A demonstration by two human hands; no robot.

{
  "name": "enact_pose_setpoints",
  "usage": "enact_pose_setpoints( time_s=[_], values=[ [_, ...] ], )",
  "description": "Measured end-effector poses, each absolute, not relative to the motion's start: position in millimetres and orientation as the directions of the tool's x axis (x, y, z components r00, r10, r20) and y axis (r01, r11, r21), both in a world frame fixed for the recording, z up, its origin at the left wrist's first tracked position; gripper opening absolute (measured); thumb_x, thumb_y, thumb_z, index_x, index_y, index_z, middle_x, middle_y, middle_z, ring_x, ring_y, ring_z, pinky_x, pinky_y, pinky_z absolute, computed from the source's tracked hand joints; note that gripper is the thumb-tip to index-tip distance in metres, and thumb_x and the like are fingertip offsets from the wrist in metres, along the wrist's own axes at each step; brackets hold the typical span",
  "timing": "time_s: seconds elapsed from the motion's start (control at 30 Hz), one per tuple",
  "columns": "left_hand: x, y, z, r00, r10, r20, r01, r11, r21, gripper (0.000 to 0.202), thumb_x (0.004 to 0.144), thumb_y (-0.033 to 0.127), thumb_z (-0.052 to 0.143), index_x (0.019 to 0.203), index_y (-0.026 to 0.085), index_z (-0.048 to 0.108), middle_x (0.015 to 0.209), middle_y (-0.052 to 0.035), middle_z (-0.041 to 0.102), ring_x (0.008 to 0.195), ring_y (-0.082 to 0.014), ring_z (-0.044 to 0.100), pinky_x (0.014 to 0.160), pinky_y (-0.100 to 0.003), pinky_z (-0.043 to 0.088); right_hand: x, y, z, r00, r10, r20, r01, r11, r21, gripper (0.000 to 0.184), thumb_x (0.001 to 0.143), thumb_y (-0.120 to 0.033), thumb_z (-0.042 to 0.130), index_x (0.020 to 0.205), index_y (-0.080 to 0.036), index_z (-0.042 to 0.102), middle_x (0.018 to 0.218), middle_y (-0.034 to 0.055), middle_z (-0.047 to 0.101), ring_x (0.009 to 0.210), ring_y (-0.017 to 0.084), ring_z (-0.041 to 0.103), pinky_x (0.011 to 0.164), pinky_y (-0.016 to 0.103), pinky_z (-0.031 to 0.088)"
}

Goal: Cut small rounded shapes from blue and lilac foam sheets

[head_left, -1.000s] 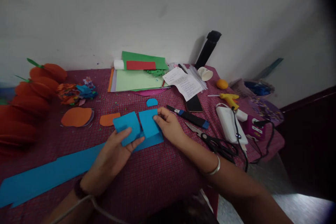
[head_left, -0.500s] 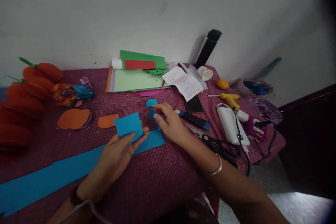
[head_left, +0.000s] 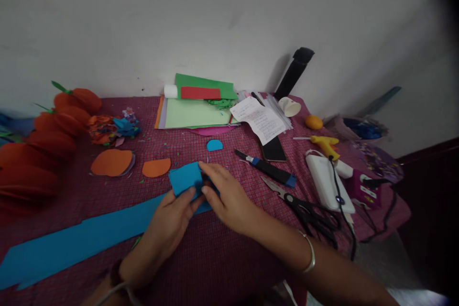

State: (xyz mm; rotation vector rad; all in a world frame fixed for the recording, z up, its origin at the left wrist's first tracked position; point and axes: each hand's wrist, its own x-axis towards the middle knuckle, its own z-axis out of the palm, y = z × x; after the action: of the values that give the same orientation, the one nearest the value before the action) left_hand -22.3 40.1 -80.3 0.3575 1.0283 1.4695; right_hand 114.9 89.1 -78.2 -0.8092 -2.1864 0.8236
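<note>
Blue paper square (head_left: 184,177) — gripped by left hand (head_left: 175,215) and right hand (head_left: 229,201) — over a blue strip (head_left: 89,234).

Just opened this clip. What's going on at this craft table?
A person handles a folded piece of blue paper with both bare hands over a table covered in red checked cloth. The left hand holds it from below and the right hand pinches its right edge. It sits over the end of a long blue paper strip. To the right, scissors and a utility knife lie untouched. Orange cutouts lie to the left.
</note>
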Motion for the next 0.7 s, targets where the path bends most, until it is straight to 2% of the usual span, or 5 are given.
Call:
enact_pose_setpoints(
  time_s=[0.13, 0.3, 0.47, 0.6, 0.7],
  values=[
    [-23.2, 39.6, -83.8, -0.225, 0.907, -0.356, -0.626, 0.146, 0.766, 0.012, 0.065, 0.021, 0.081, 0.075, 0.02, 0.074, 0.09, -0.0012, 0.076, 0.085, -0.0164, 0.069, 0.073, -0.023, 0.058, 114.2, 86.8, -78.2, -0.613, 0.712, 0.343, 0.317, 0.619, -0.719, 0.051, 0.095, -0.021, 0.043, 0.145, -0.017, 0.036, 0.134, 0.0143, 0.053, 0.123, 0.024, 0.05, 0.105, 0.047, 0.044],
    [-21.7, 38.2, -81.2, -0.201, 0.923, -0.329, -0.604, 0.147, 0.783, 0.011, 0.067, 0.023, 0.078, 0.077, 0.021, 0.074, 0.094, -0.0033, 0.076, 0.097, -0.0217, 0.068, 0.088, -0.033, 0.057, 113.5, 87.2, -80.5, -0.556, 0.767, 0.319, 0.314, 0.549, -0.775, 0.053, 0.095, -0.022, 0.043, 0.146, -0.013, 0.034, 0.132, 0.0164, 0.055, 0.12, 0.024, 0.053, 0.103, 0.047, 0.046],
    [-18.9, 37.7, -80.3, -0.224, 0.904, -0.365, -0.555, 0.19, 0.81, 0.01, 0.064, 0.024, 0.079, 0.07, 0.02, 0.072, 0.093, -0.0046, 0.075, 0.101, -0.0253, 0.067, 0.086, -0.032, 0.058, 113.3, 85.2, -79.6, -0.604, 0.742, 0.291, 0.346, 0.573, -0.742, 0.052, 0.096, -0.023, 0.042, 0.146, -0.011, 0.034, 0.139, 0.0177, 0.05, 0.129, 0.025, 0.047, 0.108, 0.048, 0.041],
    [-18.8, 38.4, -84.2, -0.242, 0.89, -0.387, -0.566, 0.195, 0.801, 0.015, 0.069, 0.03, 0.076, 0.079, 0.02, 0.073, 0.1, -0.0071, 0.074, 0.106, -0.0276, 0.065, 0.087, -0.035, 0.057, 112.1, 83.1, -79.2, -0.63, 0.716, 0.302, 0.328, 0.597, -0.732, 0.052, 0.095, -0.021, 0.042, 0.146, -0.013, 0.034, 0.14, 0.0166, 0.049, 0.131, 0.024, 0.044, 0.111, 0.047, 0.038],
    [-18.4, 38.1, -82.8, -0.211, 0.905, -0.369, -0.581, 0.188, 0.792, 0.016, 0.069, 0.029, 0.076, 0.082, 0.02, 0.073, 0.099, -0.0077, 0.074, 0.107, -0.0281, 0.064, 0.088, -0.036, 0.057, 111.2, 83.7, -80.2, -0.589, 0.752, 0.295, 0.297, 0.541, -0.787, 0.054, 0.094, -0.022, 0.044, 0.146, -0.014, 0.033, 0.139, 0.0165, 0.05, 0.128, 0.024, 0.048, 0.108, 0.047, 0.041]
  ],
)
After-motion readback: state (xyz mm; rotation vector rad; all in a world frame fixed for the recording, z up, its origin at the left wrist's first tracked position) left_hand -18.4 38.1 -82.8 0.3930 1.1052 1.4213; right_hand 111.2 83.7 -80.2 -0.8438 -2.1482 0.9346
